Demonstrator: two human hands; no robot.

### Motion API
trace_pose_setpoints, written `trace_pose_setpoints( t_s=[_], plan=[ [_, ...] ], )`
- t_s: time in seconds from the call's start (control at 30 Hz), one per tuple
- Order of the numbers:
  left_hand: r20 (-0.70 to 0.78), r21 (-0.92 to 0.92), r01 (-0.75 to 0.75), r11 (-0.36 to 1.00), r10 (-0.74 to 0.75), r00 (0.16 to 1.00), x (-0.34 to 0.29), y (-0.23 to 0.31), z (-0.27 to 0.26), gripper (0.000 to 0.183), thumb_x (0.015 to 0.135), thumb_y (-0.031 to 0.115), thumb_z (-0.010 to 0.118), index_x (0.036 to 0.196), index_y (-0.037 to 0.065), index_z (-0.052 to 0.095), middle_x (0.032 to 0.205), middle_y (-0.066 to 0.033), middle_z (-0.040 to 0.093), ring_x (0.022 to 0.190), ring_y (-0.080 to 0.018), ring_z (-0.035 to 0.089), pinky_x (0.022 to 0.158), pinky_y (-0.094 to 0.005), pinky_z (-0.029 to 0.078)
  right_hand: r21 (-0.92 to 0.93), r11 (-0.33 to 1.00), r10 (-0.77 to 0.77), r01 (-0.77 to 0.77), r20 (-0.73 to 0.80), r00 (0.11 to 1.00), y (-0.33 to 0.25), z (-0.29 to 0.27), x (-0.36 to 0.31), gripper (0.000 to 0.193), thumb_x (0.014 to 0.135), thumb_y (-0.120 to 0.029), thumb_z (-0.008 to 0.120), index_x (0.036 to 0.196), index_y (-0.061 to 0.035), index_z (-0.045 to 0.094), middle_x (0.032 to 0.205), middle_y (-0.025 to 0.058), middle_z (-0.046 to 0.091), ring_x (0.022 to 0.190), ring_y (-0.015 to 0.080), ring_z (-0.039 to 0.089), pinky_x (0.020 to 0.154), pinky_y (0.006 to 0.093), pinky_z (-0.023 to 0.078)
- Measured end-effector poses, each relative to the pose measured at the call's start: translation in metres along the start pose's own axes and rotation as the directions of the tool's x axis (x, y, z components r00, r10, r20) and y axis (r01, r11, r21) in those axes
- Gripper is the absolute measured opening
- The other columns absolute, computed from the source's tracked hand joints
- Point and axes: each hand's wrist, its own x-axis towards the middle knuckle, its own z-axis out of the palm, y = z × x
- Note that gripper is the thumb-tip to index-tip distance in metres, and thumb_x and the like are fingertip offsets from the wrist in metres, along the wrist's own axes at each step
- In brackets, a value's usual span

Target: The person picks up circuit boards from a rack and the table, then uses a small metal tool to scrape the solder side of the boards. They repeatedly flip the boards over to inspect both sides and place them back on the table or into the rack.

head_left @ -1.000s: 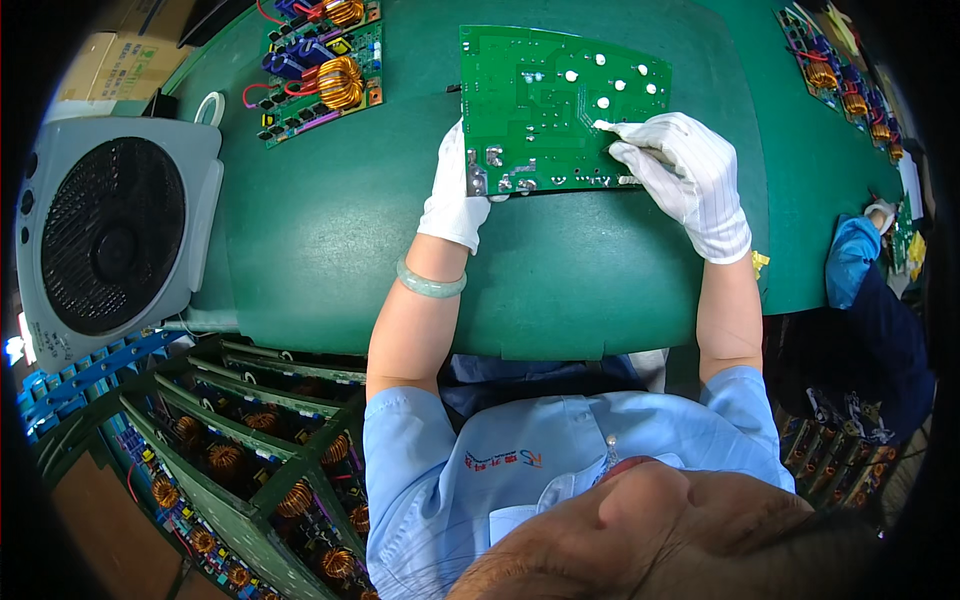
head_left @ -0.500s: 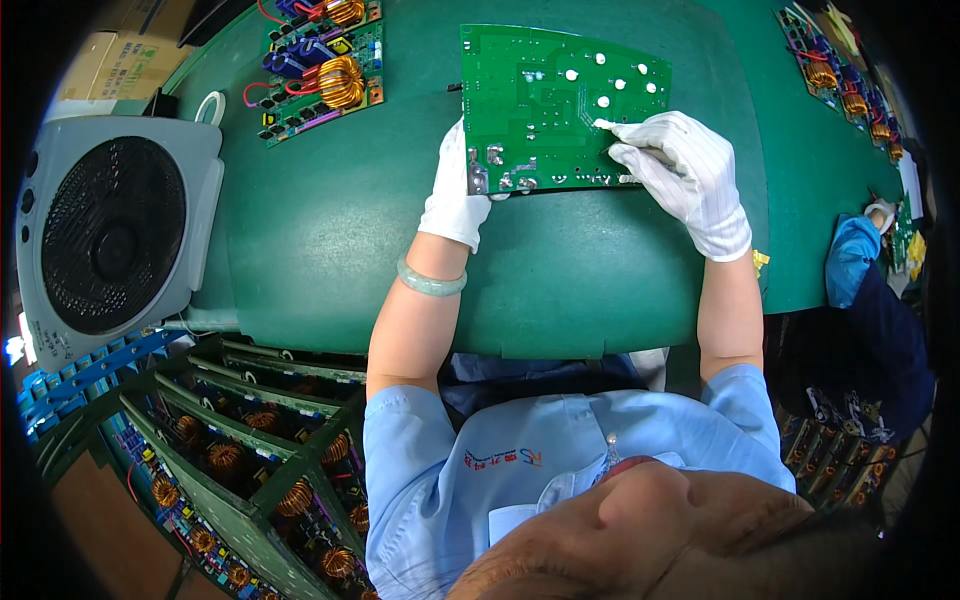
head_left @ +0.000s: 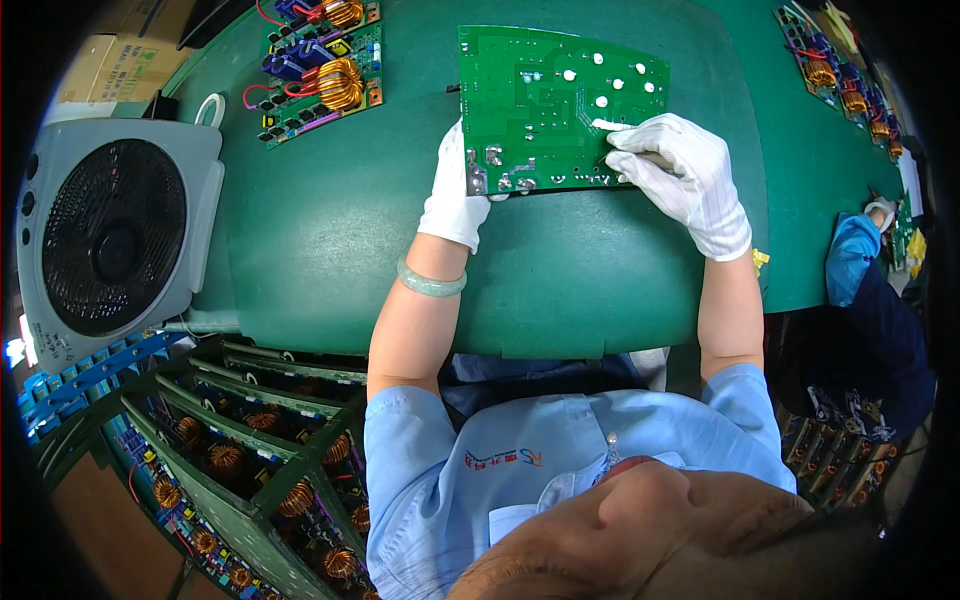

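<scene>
A smooth green work table (head_left: 330,240) fills the middle of the view; at its left edge sits a square grey fan (head_left: 110,245) with a round black grille; near left, a slotted green rack (head_left: 250,440) holds upright circuit boards with copper-wound coils; far left on the table lies an assembled board (head_left: 320,70) with a copper toroid and blue parts; the bare green circuit board (head_left: 555,105), flat and dotted with silver solder pads, lies solder side up at the far middle; the white-gloved left hand (head_left: 455,190) grips its near left corner; the white-gloved right hand (head_left: 675,170) pinches a thin white strip (head_left: 612,126) against its right side; a pale green bangle (head_left: 430,282) rings the left wrist.
</scene>
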Motion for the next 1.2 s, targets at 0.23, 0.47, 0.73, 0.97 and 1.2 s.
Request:
trace_pose_setpoints(
  t_s=[0.23, 0.47, 0.73, 0.97, 1.2],
  plan=[
    [0.056, -0.056, -0.023, 0.998, 0.026, 0.998, -0.006, 0.003, 0.002, 0.035, 0.104, 0.034, 0.044, 0.115, 0.005, 0.06, 0.106, -0.0058, 0.067, 0.09, -0.0143, 0.068, 0.072, -0.0286, 0.058, -0.139, 0.99, -0.021, 0.024, 0.025, 0.999, 0.001, 0.001, 0.0, 0.015, 0.074, -0.012, 0.081, 0.082, -0.0075, 0.069, 0.073, 0.0059, 0.067, 0.061, 0.0204, 0.063, 0.055, 0.0289, 0.05],
    [0.077, -0.01, -0.048, 0.999, 0.049, 0.996, -0.002, -0.001, -0.002, 0.034, 0.102, 0.037, 0.046, 0.114, 0.007, 0.059, 0.102, -0.0048, 0.068, 0.083, -0.0136, 0.068, 0.062, -0.0273, 0.056, -0.003, 1.0, -0.027, 0.028, 0.091, 0.995, -0.001, -0.001, -0.001, 0.017, 0.075, -0.014, 0.081, 0.084, -0.0058, 0.069, 0.077, 0.0074, 0.069, 0.062, 0.0211, 0.064, 0.057, 0.0299, 0.051],
    [0.073, 0.065, -0.032, 0.997, 0.027, 0.997, -0.003, 0.001, -0.001, 0.037, 0.101, 0.043, 0.045, 0.115, 0.011, 0.059, 0.098, -0.0027, 0.067, 0.076, -0.0113, 0.068, 0.047, -0.0244, 0.048, 0.197, 0.962, 0.175, -0.19, 0.09, 0.98, -0.005, -0.001, -0.006, 0.013, 0.081, -0.007, 0.076, 0.088, -0.0008, 0.066, 0.086, 0.0091, 0.072, 0.071, 0.0181, 0.07, 0.062, 0.0267, 0.055],
    [0.063, 0.025, -0.042, 0.999, 0.041, 0.997, -0.001, 0.0, -0.001, 0.039, 0.1, 0.045, 0.047, 0.116, 0.011, 0.058, 0.1, -0.0037, 0.067, 0.076, -0.0135, 0.068, 0.049, -0.0286, 0.051, 0.08, 0.95, 0.307, -0.3, -0.085, 0.948, -0.004, 0.0, -0.003, 0.012, 0.09, -0.006, 0.068, 0.098, 0.0014, 0.061, 0.089, 0.0094, 0.073, 0.069, 0.0149, 0.07, 0.064, 0.0255, 0.056],
    [0.083, -0.027, -0.05, 0.998, 0.052, 0.995, 0.008, -0.007, -0.015, 0.029, 0.101, 0.03, 0.045, 0.114, 0.008, 0.059, 0.103, -0.0083, 0.067, 0.085, -0.02, 0.068, 0.062, -0.0351, 0.057, -0.144, 0.846, 0.444, -0.513, -0.341, 0.828, 0.022, -0.022, -0.003, 0.026, 0.097, -0.027, 0.063, 0.088, -0.004, 0.071, 0.062, 0.0023, 0.057, 0.055, 0.0074, 0.052, 0.053, 0.0241, 0.042]
  ],
)
